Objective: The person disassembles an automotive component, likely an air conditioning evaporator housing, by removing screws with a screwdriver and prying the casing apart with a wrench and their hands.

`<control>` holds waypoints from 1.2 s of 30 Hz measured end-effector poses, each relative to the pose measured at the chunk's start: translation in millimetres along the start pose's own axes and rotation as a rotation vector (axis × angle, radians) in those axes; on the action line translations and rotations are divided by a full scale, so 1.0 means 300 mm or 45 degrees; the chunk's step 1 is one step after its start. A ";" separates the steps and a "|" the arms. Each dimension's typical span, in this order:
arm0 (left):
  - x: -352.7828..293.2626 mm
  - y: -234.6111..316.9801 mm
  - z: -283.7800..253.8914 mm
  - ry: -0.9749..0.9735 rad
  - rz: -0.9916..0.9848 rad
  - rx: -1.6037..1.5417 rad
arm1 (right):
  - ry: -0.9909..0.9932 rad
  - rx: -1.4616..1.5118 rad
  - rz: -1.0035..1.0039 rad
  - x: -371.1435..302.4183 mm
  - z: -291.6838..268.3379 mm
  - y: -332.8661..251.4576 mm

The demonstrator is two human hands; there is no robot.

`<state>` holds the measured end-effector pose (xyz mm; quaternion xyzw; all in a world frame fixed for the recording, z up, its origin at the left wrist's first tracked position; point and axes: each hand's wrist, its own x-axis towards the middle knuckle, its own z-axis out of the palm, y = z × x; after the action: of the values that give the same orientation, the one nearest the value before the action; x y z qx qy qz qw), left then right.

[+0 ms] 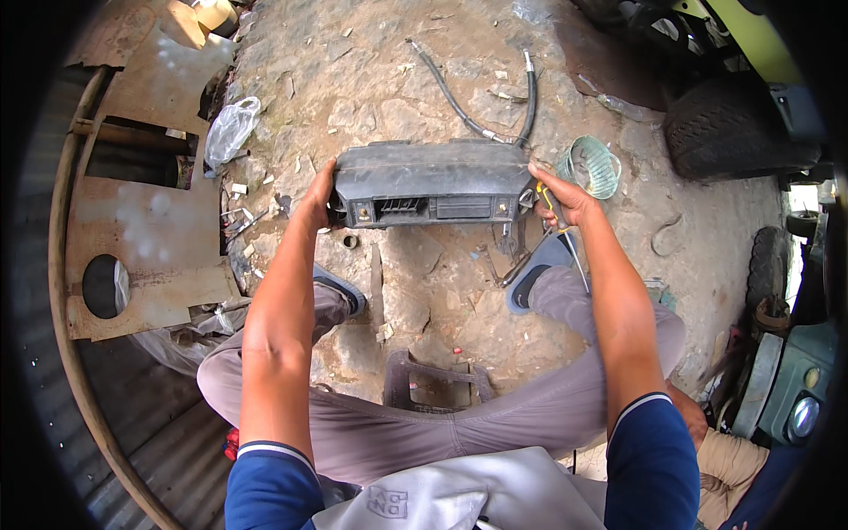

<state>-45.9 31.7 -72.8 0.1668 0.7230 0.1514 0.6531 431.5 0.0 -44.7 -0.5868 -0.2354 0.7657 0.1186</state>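
Observation:
A dusty black plastic vehicle dash panel is held level in front of me, with a vent opening and small knobs along its near face. My left hand is closed on its left end. At the other end, the fingertips of my right hand touch the panel. That hand also grips a yellow and black screwdriver, whose thin shaft points down toward me. The fingers of both hands are partly hidden. Below the panel's right end, a wrench and other metal tools lie on the ground by my shoe.
A black hose lies beyond the panel. A green basket stands right of my right hand. Left are a clear plastic bag and a rusty metal sheet. A tire stands at right; another person's leg shows lower right.

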 end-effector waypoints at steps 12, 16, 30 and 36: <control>0.086 -0.021 -0.087 -0.039 0.489 0.138 | 0.355 0.148 -0.280 0.083 0.039 -0.024; 0.164 0.064 -0.080 0.203 0.568 0.112 | 0.368 0.189 -0.325 0.136 0.003 -0.050; 0.486 0.109 -0.144 -0.278 0.880 -0.713 | 0.552 0.266 -0.818 0.452 -0.039 -0.064; 0.713 0.104 -0.117 -0.387 0.795 -0.798 | 0.348 0.218 -0.696 0.612 -0.238 0.029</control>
<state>-99.0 153.5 -246.8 0.1914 0.4538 0.5256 0.6937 448.4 92.3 -218.1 -0.5872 -0.3009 0.6365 0.3994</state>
